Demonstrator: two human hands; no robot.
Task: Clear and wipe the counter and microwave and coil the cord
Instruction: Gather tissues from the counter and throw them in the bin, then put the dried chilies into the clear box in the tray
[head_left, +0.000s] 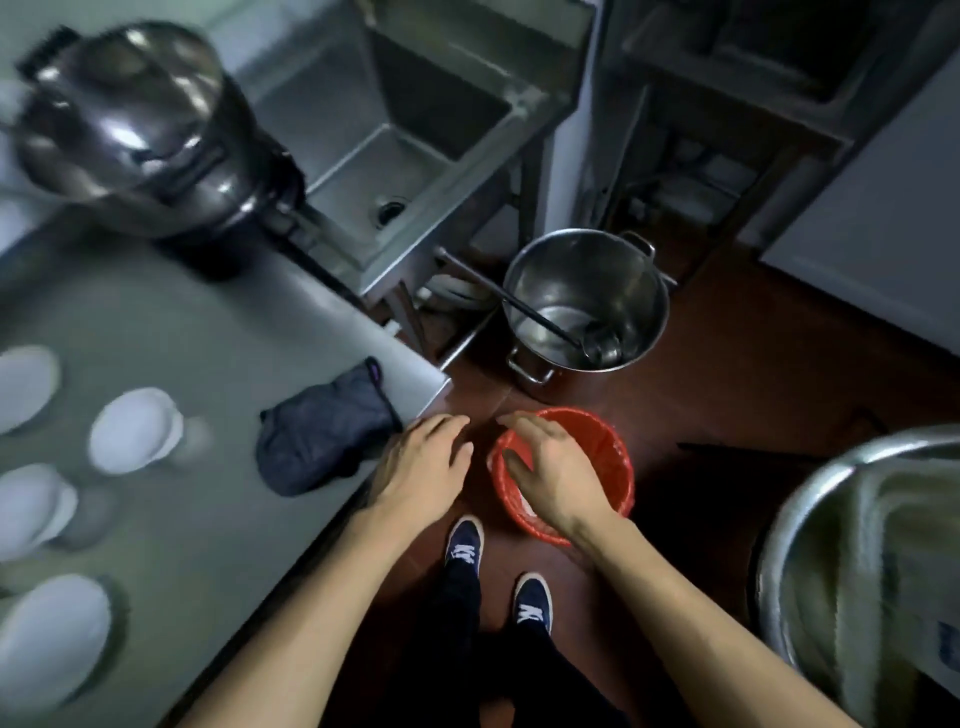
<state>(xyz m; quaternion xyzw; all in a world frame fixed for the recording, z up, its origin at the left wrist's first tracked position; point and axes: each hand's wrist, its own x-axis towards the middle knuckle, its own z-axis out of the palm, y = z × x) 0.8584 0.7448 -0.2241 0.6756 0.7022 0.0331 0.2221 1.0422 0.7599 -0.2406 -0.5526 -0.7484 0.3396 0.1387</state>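
The grey counter (171, 332) fills the left of the head view. A dark blue oven mitt (322, 436) lies near its front corner, with several white bowls (132, 431) to its left. My left hand (423, 467) hovers at the counter's corner, fingers relaxed and holding nothing. My right hand (550, 470) hangs over a red bin (608, 467) on the floor, fingers loosely curled and empty. No microwave or cord shows.
A large steel cooker with a shiny lid (124, 119) stands at the counter's back. A steel sink (395, 150) is behind it. On the dark floor sits a steel pot (587, 312) with a ladle (597, 348). A big steel basin (862, 561) is at right.
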